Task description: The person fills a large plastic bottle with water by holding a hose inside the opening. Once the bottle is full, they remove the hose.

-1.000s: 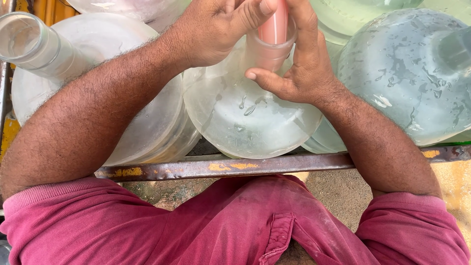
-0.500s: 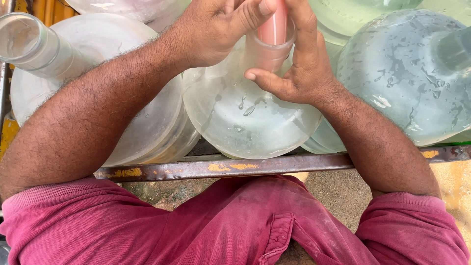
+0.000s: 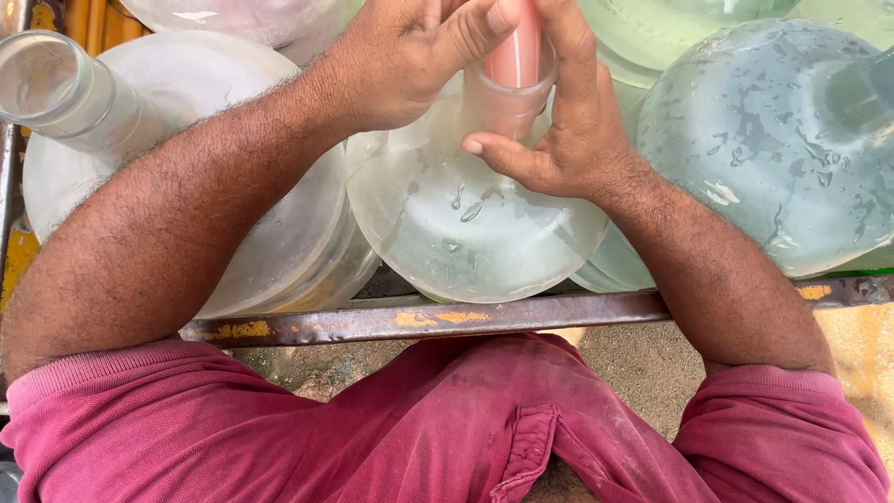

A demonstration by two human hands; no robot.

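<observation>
Clear plastic water jug, wet with droplets inside, has its pink-capped neck grasped by the left hand and right hand.

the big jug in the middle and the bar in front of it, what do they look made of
The middle jug looks like clear, glossy plastic: see-through, with water drops clinging inside. The pink cap on its neck, under the left hand and right hand, seems soft translucent plastic. The bar looks like steel: brown rust, with chipped yellow paint.
</observation>
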